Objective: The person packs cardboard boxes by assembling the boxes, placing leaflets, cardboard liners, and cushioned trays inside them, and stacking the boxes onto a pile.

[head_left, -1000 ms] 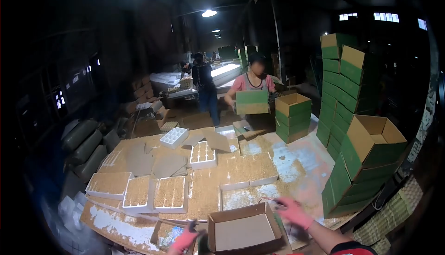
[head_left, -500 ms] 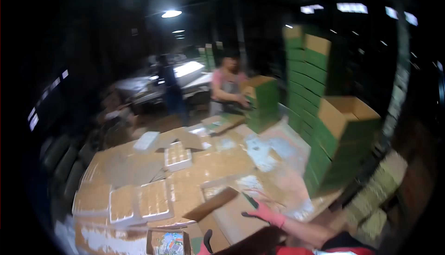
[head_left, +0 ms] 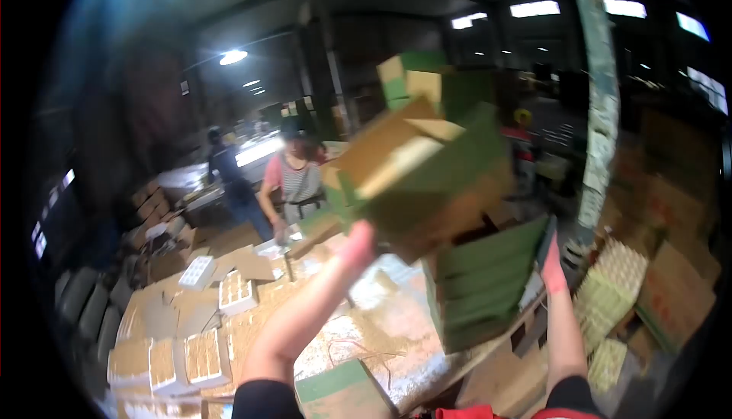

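A large open green cardboard box (head_left: 450, 190) with a brown inside is tilted above a table and blurred by motion. My left hand (head_left: 357, 245), in a pink glove, grips its near left corner. Beneath it stand stacked green boxes (head_left: 488, 285). My right hand (head_left: 552, 263), in a pink glove with a dark palm, lies along their right side, fingers stretched upward. Another green carton (head_left: 347, 390) is in front of me, low in the view.
White foam trays (head_left: 206, 358) stand at the left of the littered table (head_left: 290, 305). A person (head_left: 297, 179) works across it. At right are a pole (head_left: 598, 114), egg trays (head_left: 610, 282) and brown cartons (head_left: 675, 289). More green boxes (head_left: 419, 80) rise behind.
My hands have left the brown open carton in front and risen to the green boxes. The open top box is now tilted off its stack. My view has turned right and up.
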`<state>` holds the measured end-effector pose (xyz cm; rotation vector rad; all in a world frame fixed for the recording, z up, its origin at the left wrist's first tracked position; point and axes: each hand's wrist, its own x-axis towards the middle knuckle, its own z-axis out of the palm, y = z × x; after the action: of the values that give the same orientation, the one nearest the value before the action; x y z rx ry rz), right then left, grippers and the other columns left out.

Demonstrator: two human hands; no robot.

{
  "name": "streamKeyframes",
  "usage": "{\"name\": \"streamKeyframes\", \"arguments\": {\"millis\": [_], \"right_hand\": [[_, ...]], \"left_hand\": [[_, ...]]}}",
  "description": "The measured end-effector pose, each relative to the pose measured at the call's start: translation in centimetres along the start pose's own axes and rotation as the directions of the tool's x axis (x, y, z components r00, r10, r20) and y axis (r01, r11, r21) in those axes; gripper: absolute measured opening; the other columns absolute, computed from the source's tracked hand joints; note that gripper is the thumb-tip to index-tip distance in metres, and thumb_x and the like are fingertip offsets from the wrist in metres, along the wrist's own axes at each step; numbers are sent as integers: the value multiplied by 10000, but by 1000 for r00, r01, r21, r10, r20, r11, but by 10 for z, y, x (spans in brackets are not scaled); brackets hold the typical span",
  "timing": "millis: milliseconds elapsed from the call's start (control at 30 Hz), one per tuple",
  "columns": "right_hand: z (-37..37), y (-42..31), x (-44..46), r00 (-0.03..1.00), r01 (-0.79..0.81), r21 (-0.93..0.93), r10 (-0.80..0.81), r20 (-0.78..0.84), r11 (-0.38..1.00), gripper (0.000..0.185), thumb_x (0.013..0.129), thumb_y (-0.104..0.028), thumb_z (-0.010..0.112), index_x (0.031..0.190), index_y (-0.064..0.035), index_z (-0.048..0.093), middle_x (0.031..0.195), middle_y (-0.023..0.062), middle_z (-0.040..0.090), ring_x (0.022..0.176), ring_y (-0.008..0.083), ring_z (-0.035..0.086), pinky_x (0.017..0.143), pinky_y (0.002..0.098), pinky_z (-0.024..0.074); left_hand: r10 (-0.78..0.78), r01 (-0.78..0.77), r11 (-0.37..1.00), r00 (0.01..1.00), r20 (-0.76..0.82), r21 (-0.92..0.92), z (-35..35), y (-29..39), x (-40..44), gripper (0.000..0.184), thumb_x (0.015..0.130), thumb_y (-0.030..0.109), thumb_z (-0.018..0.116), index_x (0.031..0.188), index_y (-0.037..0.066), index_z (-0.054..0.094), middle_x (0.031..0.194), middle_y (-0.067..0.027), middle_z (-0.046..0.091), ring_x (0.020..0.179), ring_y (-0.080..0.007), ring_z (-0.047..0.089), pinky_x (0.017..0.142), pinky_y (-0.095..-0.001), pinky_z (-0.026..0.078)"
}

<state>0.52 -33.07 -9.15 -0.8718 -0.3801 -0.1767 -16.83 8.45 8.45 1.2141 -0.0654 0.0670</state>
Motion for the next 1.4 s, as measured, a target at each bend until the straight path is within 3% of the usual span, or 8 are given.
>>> {"name": "streamKeyframes", "arguments": {"millis": [200, 233, 433, 500, 567, 833, 1133, 1400], "right_hand": [[-18, 28, 16, 968, 15, 157, 25, -250, 987, 478, 1060, -346, 304, 1410, -38, 406, 1388, 94, 486, 1256, 209, 456, 1092, 326, 310], [-23, 29, 12, 958, -61, -296, -28, -287, 953, 457, 1041, -273, 349, 1430, -36, 368, 1405, 110, 460, 1276, 223, 436, 1095, 333, 307], [149, -34, -122, 617, 434, -856, -785, 55, 281, 499, 926, 59, 461, 1409, -2, 353, 1431, 173, 386, 1251, 290, 447, 1089, 408, 325], [144, 105, -200, 907, 422, -226, -408, 108, 878, 460, 858, 35, 519, 1314, 23, 454, 1313, 150, 482, 1180, 254, 490, 981, 383, 415], [231, 94, -273, 434, 681, -300, -39, 900, 668, 506, 809, -221, 657, 1247, -11, 518, 1248, 199, 522, 1149, 335, 514, 950, 454, 433], [232, 244, -472, -237, 919, -141, 801, 550, 369, 549, 953, -368, 459, 1426, -94, 410, 1499, 221, 332, 1378, 388, 325, 1139, 483, 266], [368, 116, -346, -163, 793, -337, 709, 686, 508, 369, 911, -352, 555, 1242, -194, 522, 1114, 110, 608, 916, 323, 649, 811, 430, 506], [385, 202, -272, 42, 654, -484, 611, 790, 581, 627, 899, -392, 584, 1395, -56, 398, 1341, 183, 494, 1251, 355, 456, 1040, 391, 382]], "left_hand": [[-314, 261, 944, 900, 304, 203, 78, -19, 65, 504, 964, 399, 515, 1364, 94, 485, 1280, -80, 579, 1170, -177, 521, 998, -361, 436], [-376, 360, 926, 852, 365, 112, 83, -10, 56, 453, 963, 325, 556, 1326, 58, 514, 1222, -91, 615, 1097, -150, 569, 951, -337, 480], [375, 42, 184, 920, -110, 982, -24, -38, 62, 578, 954, 451, 494, 1390, 79, 418, 1387, -200, 428, 1269, -377, 418, 1050, -441, 385], [607, 1, 34, 795, -22, 999, -56, -11, -20, 500, 938, 368, 520, 1313, 40, 472, 1289, -255, 464, 1187, -427, 450, 1009, -472, 398], [573, 22, 58, 818, -52, 998, -108, -44, -77, 459, 925, 332, 537, 1276, 38, 503, 1233, -258, 495, 1141, -432, 476, 985, -481, 404], [265, 341, 415, 841, -471, 843, -201, -158, -350, 431, 933, 370, 547, 1249, 77, 549, 1198, -224, 558, 1082, -420, 549, 921, -448, 464], [382, 119, -224, 924, -25, 967, -160, -105, -451, 467, 879, 287, 594, 1250, 11, 527, 1223, -169, 561, 1135, -319, 532, 1023, -445, 383], [383, 75, -429, 917, 106, 900, -170, -100, -435, 577, 813, 160, 572, 1355, 27, 424, 1400, -177, 412, 1326, -315, 375, 1109, -473, 306]]}}
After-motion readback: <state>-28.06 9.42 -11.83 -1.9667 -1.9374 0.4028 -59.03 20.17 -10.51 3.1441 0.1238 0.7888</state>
